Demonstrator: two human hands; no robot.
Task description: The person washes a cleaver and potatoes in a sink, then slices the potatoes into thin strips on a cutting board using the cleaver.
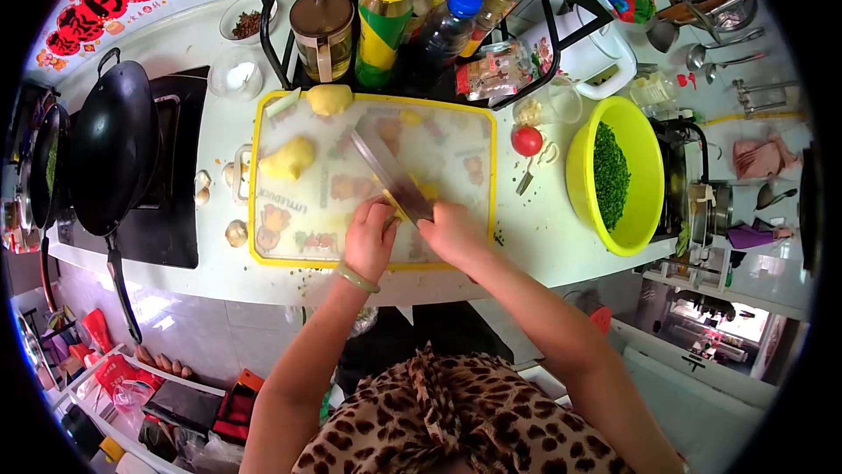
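Note:
My right hand (pixel 452 233) is closed around the handle of a kitchen knife (pixel 386 165), its broad blade slanting up and left over the cutting board (pixel 495 145). My left hand (pixel 369 235), with a pale green bangle at the wrist, has its fingers bent and pressed down beside the blade. Under those fingertips is a small yellow piece (pixel 400 213), mostly hidden; it looks like ginger. Two larger pale yellow lumps, probably peeled ginger, lie on the board: one on the left (pixel 287 159), one at the top edge (pixel 330 99). Beside the latter is a pale green-white stalk piece (pixel 282 104).
Right of the board stand a tomato (pixel 526 141) and a yellow-green basin (pixel 649 167) of chopped greens. A black rack (pixel 272 44) with bottles is behind. Garlic (pixel 236 233) lies at left, near a wok (pixel 114 149) on the stove.

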